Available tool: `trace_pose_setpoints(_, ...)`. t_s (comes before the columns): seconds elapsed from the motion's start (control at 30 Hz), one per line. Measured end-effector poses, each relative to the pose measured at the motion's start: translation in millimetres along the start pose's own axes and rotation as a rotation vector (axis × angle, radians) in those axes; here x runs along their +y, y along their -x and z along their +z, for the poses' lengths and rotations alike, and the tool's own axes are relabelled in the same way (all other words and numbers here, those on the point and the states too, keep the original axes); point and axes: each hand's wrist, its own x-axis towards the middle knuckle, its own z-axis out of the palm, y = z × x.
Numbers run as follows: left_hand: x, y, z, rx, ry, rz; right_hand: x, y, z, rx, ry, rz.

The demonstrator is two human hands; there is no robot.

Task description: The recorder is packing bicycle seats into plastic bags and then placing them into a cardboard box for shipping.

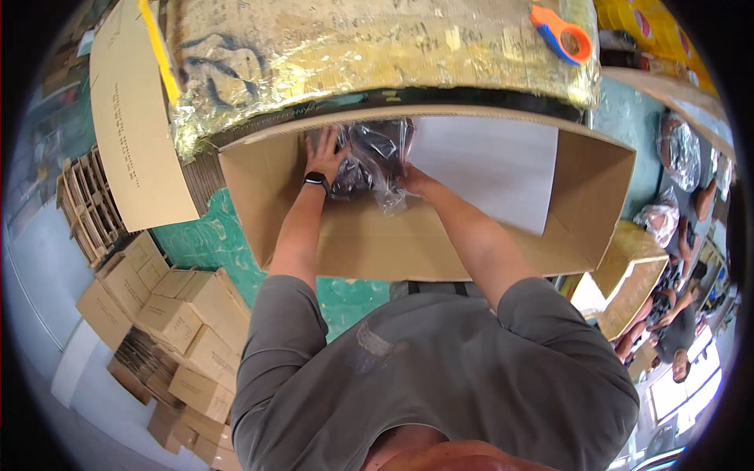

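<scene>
Inside a large open cardboard box (377,247), a dark item in clear plastic wrapping (381,141) lies toward the far left part. What kind of item it is, I cannot make out through the glossy film. My left hand (324,153), with a black watch on its wrist, lies on the left side of the wrapped item, fingers stretched out and spread. At the item's right side is my right hand (412,180), its fingers mostly hidden against the plastic. A white sheet (487,169) covers the box's right part.
Beyond the box stands a tape-covered cardboard surface (377,47) bearing an orange and blue tape cutter (561,35). A flat cardboard sheet (141,118), wooden pallets (90,204) and stacked cartons (184,314) are at left. Plastic-wrapped goods (679,153) and other people (675,337) are at right.
</scene>
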Motion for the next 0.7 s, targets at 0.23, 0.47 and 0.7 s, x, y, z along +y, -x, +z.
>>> trace_pose_setpoints(0.23,40,69,86,-0.260,0.990,-0.365,-83,121,-135,-0.048,0.231,-0.261)
trace_pose_setpoints(0.47,167,45,-120,0.108,0.873,-0.381,-28,349,-558,1.930,0.236,-0.108)
trace_pose_setpoints(0.7,463,-28,-358,0.218,1.205,-0.090,230,388,-742,1.838,-0.256,1.269)
